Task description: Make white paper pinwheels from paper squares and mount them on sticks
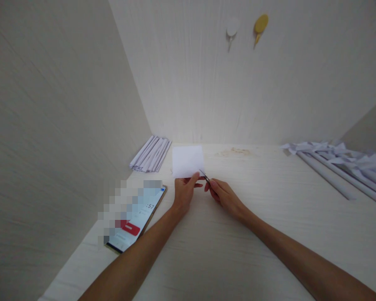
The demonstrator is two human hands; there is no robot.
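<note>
The left hand (183,194) pinches the white sheet (187,160) by its near edge over the table (188,259), while the right hand (224,195) holds scissors (206,178) at its near right corner, apparently for trimming, the next move likely calling for steady paper.

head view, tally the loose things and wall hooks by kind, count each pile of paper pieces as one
Sheet of paper in the left hand: 1
Scissors in the right hand: 1
Phone: 1
Wall hooks, white hook and yellow hook: 2
Paper piles, left pile and right pile: 2
Total: 7
</note>
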